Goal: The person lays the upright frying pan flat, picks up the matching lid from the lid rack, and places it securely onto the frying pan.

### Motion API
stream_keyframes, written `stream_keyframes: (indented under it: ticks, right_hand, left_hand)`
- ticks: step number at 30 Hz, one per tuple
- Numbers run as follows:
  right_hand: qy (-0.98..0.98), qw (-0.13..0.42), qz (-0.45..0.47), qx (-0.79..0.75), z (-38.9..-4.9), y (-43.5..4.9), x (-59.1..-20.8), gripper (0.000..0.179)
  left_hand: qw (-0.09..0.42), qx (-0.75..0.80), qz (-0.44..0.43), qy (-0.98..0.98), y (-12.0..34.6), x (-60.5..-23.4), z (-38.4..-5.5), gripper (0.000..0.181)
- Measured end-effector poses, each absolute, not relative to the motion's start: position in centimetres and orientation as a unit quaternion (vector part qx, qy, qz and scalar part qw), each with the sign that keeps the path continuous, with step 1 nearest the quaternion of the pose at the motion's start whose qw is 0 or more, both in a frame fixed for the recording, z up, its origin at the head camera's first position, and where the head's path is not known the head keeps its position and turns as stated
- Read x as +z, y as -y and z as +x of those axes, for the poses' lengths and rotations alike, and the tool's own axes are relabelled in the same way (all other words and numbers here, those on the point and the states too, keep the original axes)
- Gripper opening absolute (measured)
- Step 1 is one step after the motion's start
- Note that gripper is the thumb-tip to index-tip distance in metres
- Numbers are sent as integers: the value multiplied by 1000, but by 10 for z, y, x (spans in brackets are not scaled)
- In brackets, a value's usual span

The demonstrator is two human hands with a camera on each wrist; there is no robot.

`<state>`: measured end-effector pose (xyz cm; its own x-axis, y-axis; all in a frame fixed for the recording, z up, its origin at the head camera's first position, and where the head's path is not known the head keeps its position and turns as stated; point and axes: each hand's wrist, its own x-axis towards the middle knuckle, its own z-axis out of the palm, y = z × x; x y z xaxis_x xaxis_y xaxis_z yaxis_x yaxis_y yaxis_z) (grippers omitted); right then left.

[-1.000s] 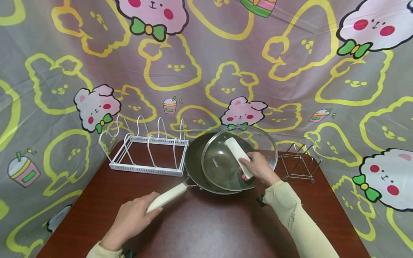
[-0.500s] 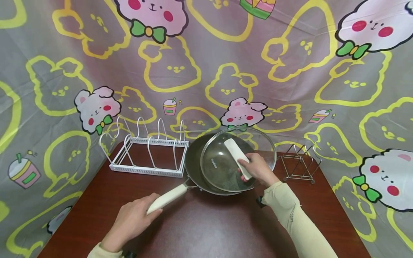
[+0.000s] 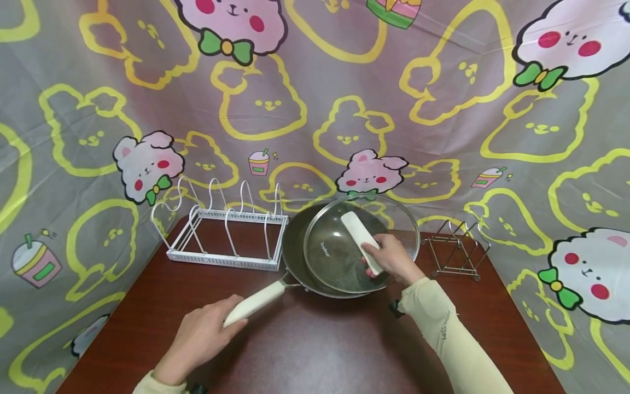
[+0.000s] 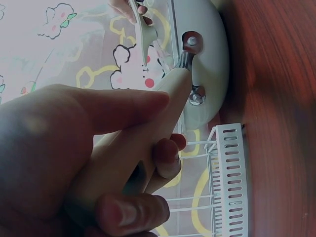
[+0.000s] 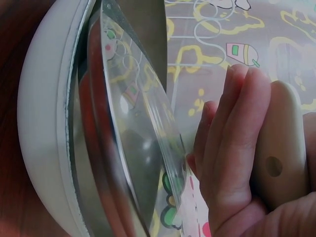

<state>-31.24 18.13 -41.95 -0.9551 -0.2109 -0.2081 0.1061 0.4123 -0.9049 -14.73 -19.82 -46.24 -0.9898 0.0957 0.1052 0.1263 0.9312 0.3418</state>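
Observation:
A dark-lined frying pan (image 3: 295, 241) with a pale outer wall (image 4: 210, 59) stands on the table, its cream handle (image 3: 256, 302) pointing to the front left. My left hand (image 3: 199, 339) grips that handle, thumb along the top and fingers curled beneath. Over the pan's right part hangs a clear glass lid (image 3: 330, 268), tilted and off-centre to the right. My right hand (image 3: 394, 257) holds the lid's long cream handle (image 3: 355, 230). In the right wrist view a gap shows between the lid's edge and the pan's rim; whether they touch elsewhere I cannot tell.
Left of the pan stands a white rack (image 3: 223, 256) with several upright wire loops, close to the pan's side. A smaller chrome wire rack (image 3: 455, 268) is at the right. Behind the brown table (image 3: 325, 350) hangs a patterned cloth (image 3: 315, 82).
The lid has shifted slightly to the left over the pan, along with my right hand. My left hand, the pan and both racks stay where they were.

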Motion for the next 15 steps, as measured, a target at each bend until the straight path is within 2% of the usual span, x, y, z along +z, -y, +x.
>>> stream_keyframes:
  ticks: [15]
  right_hand:
    - [-815, 157, -37, -557, -312, -181, -422, 41]
  left_hand:
    - [41, -176, -55, 982, 198, -462, -148, 29]
